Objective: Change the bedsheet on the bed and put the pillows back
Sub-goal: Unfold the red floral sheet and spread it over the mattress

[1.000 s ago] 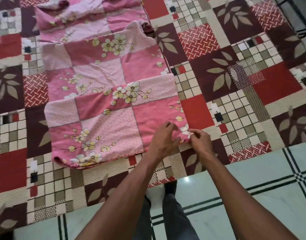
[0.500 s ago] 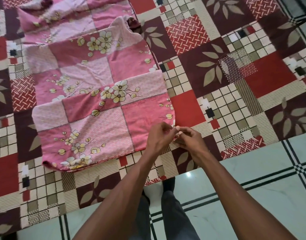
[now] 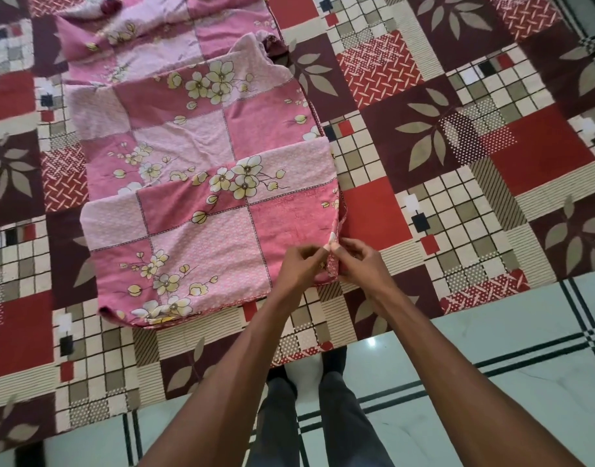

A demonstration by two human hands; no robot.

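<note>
As the two hands are closing in on each other at the near right corner of the pink floral sheet [image 3: 201, 183], the left hand [image 3: 298, 266] and right hand [image 3: 360, 262] are now pinching the same bit of hem between thumb and fingertips, where a second ago they were apart, the left resting flat on the cloth and the right nipping the edge alone. The corner is lifting a little off the patchwork bedsheet [image 3: 458, 156] that is covering the bed, and the right edge is bowing inward just above the pinch. The folded pink cloth itself is lying much as it was, so the change is only in the grip.

That is suggesting the person is squaring up layers at this corner before the next fold, with the sheet swap seemingly done and the pillows not in view, so the pillow step is looking not yet reached.

The pink sheet is lying folded into a long band on the left half of the bed, its long axis running away from the person toward the top of the frame and leaning slightly left. Its near short end is sitting just inside the bed's edge, above the tiled floor [image 3: 491, 382], while the far end is bunching up loosely.
</note>
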